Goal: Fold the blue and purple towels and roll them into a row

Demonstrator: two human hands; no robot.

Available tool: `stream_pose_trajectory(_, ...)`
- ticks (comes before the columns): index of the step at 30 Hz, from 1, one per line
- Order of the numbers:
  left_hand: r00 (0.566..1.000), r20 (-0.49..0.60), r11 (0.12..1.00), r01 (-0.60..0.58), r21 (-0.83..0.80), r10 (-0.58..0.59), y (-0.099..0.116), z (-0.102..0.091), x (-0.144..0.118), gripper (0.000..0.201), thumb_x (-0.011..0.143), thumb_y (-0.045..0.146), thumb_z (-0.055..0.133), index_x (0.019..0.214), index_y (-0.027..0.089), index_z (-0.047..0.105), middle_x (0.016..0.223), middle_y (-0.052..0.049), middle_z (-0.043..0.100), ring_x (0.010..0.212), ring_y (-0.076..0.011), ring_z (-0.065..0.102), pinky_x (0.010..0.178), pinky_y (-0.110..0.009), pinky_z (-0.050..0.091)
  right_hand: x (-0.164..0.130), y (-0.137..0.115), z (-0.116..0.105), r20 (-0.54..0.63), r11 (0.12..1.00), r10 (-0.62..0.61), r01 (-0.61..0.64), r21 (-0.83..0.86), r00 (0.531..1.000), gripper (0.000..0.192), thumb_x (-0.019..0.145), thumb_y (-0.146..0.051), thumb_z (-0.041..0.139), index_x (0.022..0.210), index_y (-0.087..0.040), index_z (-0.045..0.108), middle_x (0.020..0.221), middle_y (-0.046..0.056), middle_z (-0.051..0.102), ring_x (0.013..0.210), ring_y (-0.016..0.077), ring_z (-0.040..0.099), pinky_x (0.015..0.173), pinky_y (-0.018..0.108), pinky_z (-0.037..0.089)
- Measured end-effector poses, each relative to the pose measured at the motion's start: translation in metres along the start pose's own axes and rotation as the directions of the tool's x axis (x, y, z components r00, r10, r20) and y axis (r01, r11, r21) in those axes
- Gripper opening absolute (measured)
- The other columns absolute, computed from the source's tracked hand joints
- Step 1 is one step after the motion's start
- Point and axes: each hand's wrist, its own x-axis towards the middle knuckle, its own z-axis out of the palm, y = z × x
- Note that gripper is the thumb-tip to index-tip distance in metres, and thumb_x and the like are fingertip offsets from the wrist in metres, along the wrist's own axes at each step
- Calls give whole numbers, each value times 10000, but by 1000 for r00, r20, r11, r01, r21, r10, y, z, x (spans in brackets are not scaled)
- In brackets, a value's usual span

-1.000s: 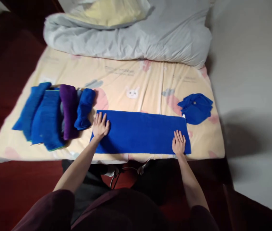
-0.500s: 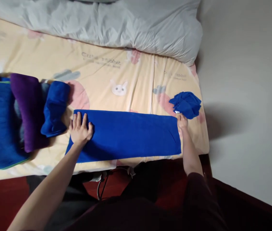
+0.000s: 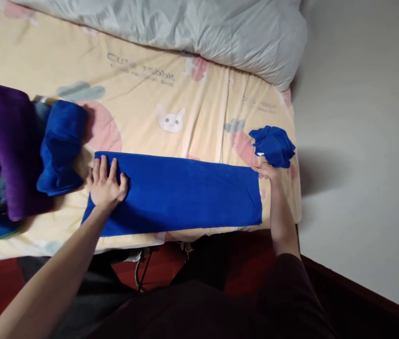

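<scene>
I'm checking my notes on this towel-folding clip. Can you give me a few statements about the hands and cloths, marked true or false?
1. The left hand lies flat on the long folded blue towel. True.
2. The right hand rests on the grey duvet. False: it is at the towel's far right corner.
3. The small crumpled blue cloth lies beyond the right hand. True.
4. The rolled purple towel lies right of the long towel. False: left.

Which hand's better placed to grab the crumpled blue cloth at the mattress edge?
Right. The right hand sits at the long blue towel's far right corner, just below the crumpled blue cloth. The left hand lies flat on the towel's opposite end.
</scene>
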Motion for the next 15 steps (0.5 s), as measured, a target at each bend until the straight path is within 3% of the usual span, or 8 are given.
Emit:
stream_pose_trajectory(3, 1000, -10, 1000, -5, -3, 5, 1, -1, 0, 653, 987, 450, 341, 1552, 130, 419, 1671, -128, 272, 1558, -275, 193, 1245, -508, 147, -5, 0, -5, 121, 996, 18, -28, 84, 993, 334, 713, -325, 865, 917, -113, 707, 759, 76, 728, 829, 238, 720, 811, 368, 592)
stream_pose_trajectory(6, 1000, -12, 1000, -5, 0, 5, 1, -1, -1, 653, 990, 451, 334, 1549, 127, 422, 1669, -130, 277, 1558, -272, 196, 1245, -506, 147, -11, -8, -5, 0, 989, -15, 15, 147, 1000, 376, 816, -283, 752, 1126, -92, 663, 979, 123, 750, 929, 231, 720, 879, 398, 588)
stream_pose_trajectory(8, 1000, -18, 1000, 0, -5, 0, 1, 0, -1, 649, 992, 451, 332, 1548, 130, 423, 1669, -131, 278, 1557, -274, 197, 1243, -510, 149, -23, -21, 4, -140, 999, -28, 33, 29, 990, 408, 889, -266, 650, 1250, -79, 619, 1158, 178, 713, 1070, 272, 686, 978, 476, 548)
stream_pose_trajectory(10, 1000, -26, 1000, -2, -9, 2, 1, 0, -1, 646, 994, 453, 335, 1548, 132, 425, 1666, -135, 284, 1555, -279, 203, 1243, -509, 149, -46, -42, 27, -264, 992, -72, 42, -118, 962, 469, 954, -270, 544, 1383, -80, 547, 1408, 230, 575, 1303, 341, 548, 1113, 579, 424)
stream_pose_trajectory(12, 999, -31, 1000, -13, -7, 13, 0, 1, -1, 645, 996, 456, 339, 1548, 133, 427, 1664, -136, 289, 1553, -283, 208, 1245, -501, 146, -78, -65, 61, -279, 970, -174, 115, -216, 944, 542, 1016, -312, 426, 1517, -107, 417, 1618, 199, 343, 1484, 372, 320, 1204, 627, 269)
stream_pose_trajectory(15, 999, -33, 1000, -24, -3, 24, -2, 2, -1, 645, 997, 455, 344, 1550, 132, 423, 1666, -135, 286, 1553, -283, 204, 1247, -497, 144, -120, -84, 107, -29, 857, -441, 412, -309, 897, 599, 1051, -401, 349, 1611, -202, 272, 1699, 68, 202, 1571, 296, 138, 1273, 552, 150)
